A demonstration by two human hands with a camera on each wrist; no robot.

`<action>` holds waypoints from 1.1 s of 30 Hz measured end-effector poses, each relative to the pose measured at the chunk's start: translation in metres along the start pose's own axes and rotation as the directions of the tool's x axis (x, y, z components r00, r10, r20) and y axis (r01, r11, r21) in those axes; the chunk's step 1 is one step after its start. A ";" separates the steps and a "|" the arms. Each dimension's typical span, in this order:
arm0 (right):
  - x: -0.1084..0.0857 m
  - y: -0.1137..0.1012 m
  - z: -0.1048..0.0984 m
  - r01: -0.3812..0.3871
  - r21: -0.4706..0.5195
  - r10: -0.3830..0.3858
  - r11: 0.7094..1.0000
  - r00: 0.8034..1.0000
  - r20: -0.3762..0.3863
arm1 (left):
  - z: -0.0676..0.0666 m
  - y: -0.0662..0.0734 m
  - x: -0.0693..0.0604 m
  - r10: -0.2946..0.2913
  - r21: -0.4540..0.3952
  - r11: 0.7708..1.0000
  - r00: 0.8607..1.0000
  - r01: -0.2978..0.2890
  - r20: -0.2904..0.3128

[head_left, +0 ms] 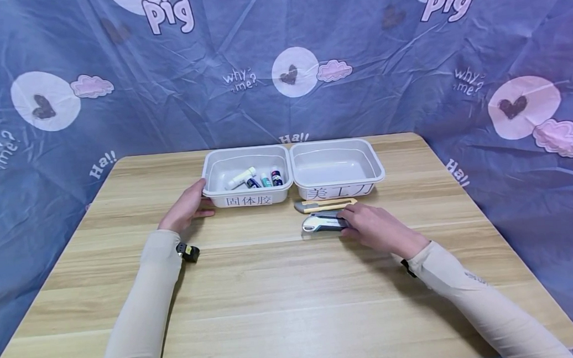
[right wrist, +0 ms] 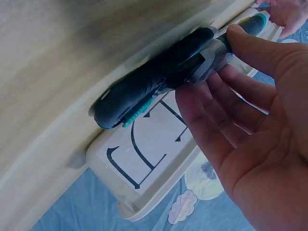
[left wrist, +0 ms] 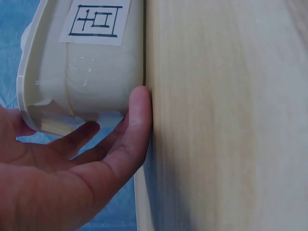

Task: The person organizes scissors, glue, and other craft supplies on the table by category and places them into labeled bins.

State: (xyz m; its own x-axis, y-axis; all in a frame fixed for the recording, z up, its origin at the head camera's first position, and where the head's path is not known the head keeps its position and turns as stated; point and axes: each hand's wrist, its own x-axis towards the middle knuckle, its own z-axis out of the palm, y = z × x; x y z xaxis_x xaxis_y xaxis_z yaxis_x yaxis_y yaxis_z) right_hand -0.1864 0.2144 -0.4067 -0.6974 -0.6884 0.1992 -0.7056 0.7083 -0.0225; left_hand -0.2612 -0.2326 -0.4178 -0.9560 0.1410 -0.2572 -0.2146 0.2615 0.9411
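Observation:
Beside the left white box (head_left: 213,198), my left hand (head_left: 184,209) touches its left end with extended fingers; the left wrist view shows the fingers of this hand (left wrist: 91,173) against the box wall (left wrist: 103,72). My right hand (head_left: 376,229) is at the right ends of several utility knives in front of the right box. A white-and-dark knife (head_left: 319,224) lies nearest, a yellow one (head_left: 313,206) behind it. In the right wrist view, the thumb and fingers of this hand (right wrist: 264,134) pinch a knife (right wrist: 207,62) beside a dark-handled one (right wrist: 139,84).
Several glue sticks (head_left: 241,178) lie in the left box. The right box (head_left: 333,170) stands close beside it, with nothing visible inside. Both boxes carry printed labels on their fronts. A blue patterned cloth (head_left: 171,98) hangs behind and beside the wooden table (head_left: 275,302).

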 end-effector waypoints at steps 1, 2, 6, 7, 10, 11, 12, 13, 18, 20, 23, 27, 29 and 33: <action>0.000 0.000 0.000 0.003 -0.001 -0.003 1.000 1.000 -0.004 | 0.000 0.000 0.000 -0.001 0.000 1.000 1.000 0.001 0.000; 0.000 0.000 -0.001 0.004 -0.002 -0.004 1.000 1.000 -0.007 | 0.000 0.000 0.000 -0.002 0.002 1.000 1.000 0.002 0.000; 0.001 0.002 -0.003 0.001 0.000 -0.001 1.000 1.000 -0.015 | 0.000 0.001 -0.001 -0.009 -0.001 1.000 1.000 0.009 -0.002; 0.001 0.002 -0.004 -0.001 0.000 0.001 1.000 1.000 -0.016 | 0.000 0.001 -0.001 -0.010 0.001 1.000 1.000 0.010 -0.003; 0.002 0.002 -0.006 -0.007 0.000 0.007 1.000 1.000 -0.025 | 0.000 0.002 -0.001 -0.011 0.000 1.000 1.000 0.011 -0.006; 0.003 0.002 -0.006 -0.007 0.002 0.007 1.000 1.000 -0.029 | 0.000 0.002 -0.001 -0.012 0.000 1.000 1.000 0.012 -0.006; 0.004 0.003 -0.007 -0.006 0.005 0.007 1.000 0.999 -0.034 | 0.000 0.002 -0.001 -0.012 0.000 1.000 1.000 0.012 -0.006; 0.004 0.003 -0.008 -0.003 0.005 0.004 1.000 0.999 -0.040 | 0.000 0.002 -0.001 -0.012 0.000 1.000 1.000 0.012 -0.005; 0.008 0.004 -0.012 0.019 0.010 -0.018 1.000 0.997 -0.081 | 0.000 0.002 -0.002 -0.019 -0.005 1.000 1.000 0.019 -0.004; 0.010 0.005 -0.015 0.026 0.015 -0.024 1.000 0.995 -0.095 | 0.000 0.002 -0.001 -0.023 -0.015 1.000 1.000 0.023 -0.003; 0.012 0.007 -0.019 0.037 0.028 -0.034 0.999 0.994 -0.103 | 0.000 0.002 -0.001 -0.024 -0.018 1.000 1.000 0.024 -0.005; 0.015 0.008 -0.026 0.041 0.034 -0.037 0.999 0.993 -0.116 | 0.000 0.003 -0.001 -0.020 -0.008 1.000 1.000 0.020 -0.011; 0.017 0.009 -0.028 0.040 0.032 -0.036 0.999 0.992 -0.123 | 0.000 0.003 -0.001 -0.018 -0.003 1.000 1.000 0.018 -0.012; 0.020 0.010 -0.035 0.025 0.034 -0.020 0.999 0.993 -0.120 | 0.000 0.002 -0.001 -0.018 -0.003 1.000 1.000 0.018 -0.011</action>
State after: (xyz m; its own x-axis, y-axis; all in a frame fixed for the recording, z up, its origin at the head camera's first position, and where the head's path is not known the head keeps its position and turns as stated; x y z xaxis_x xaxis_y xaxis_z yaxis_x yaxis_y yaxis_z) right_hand -0.2027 0.2129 -0.3690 -0.6628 -0.6790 0.3157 -0.7264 0.6853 -0.0512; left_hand -0.2603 -0.2321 -0.4154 -0.9542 0.1252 -0.2718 -0.2327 0.2608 0.9369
